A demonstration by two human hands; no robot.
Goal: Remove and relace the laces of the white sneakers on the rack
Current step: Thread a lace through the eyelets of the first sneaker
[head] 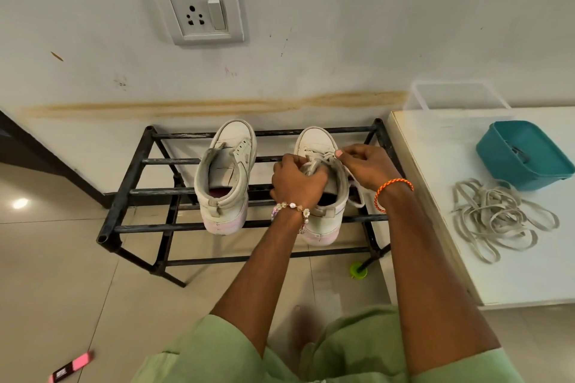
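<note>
Both white sneakers stood on the black rack [137, 162]; the right sneaker [317, 140] was steadied by the left hand [297, 179], its grip bunching lace, while the right hand [362, 165] pinched a lace strand. A removed lace [497, 218] lay on the table [435, 140], out of the way.

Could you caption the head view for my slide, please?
Both hands work the lace on the right sneaker.

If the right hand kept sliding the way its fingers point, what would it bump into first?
The right hand points left across the laced sneaker, so it would probably meet the left hand gripping the tongue; depth is hard to judge.
</note>
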